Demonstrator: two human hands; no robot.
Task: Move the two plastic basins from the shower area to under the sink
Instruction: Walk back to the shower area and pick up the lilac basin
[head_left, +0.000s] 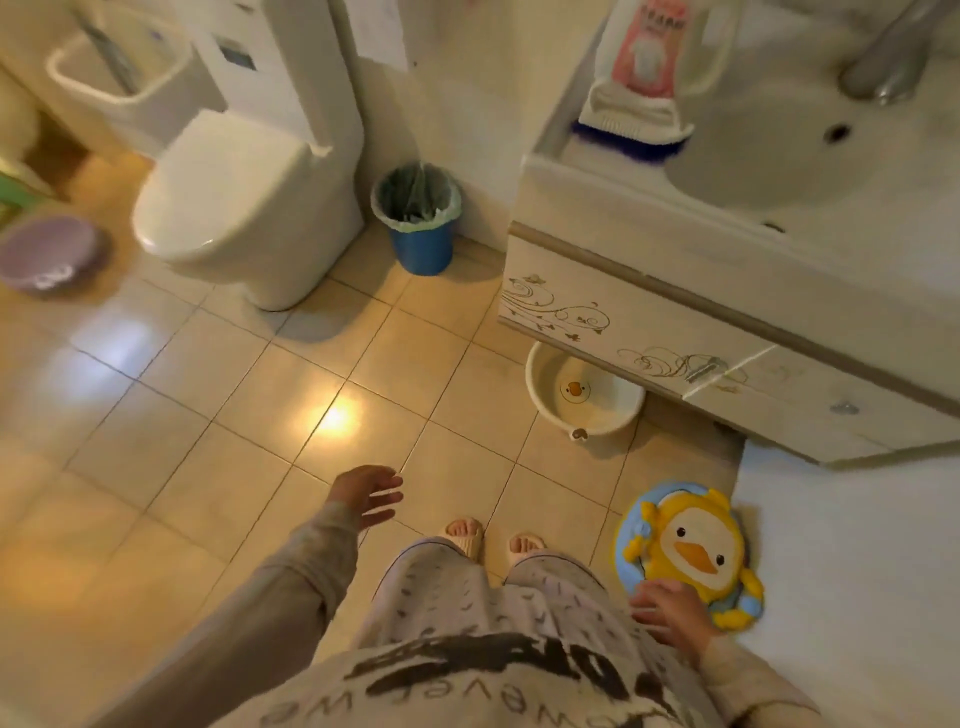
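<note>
Both hands are released and empty: the left hand (370, 493) spread above the floor tiles at lower centre, the right hand (670, 610) at lower right. A cream basin (582, 400) sits half under the sink cabinet (649, 322); a purple basin (49, 254) rests on the floor at far left, beside the toilet (244, 208).

One basin (584, 397) sits partly under the sink cabinet (675, 332); the other basin (49, 257) lies far left, beside the toilet (244, 208).
</note>
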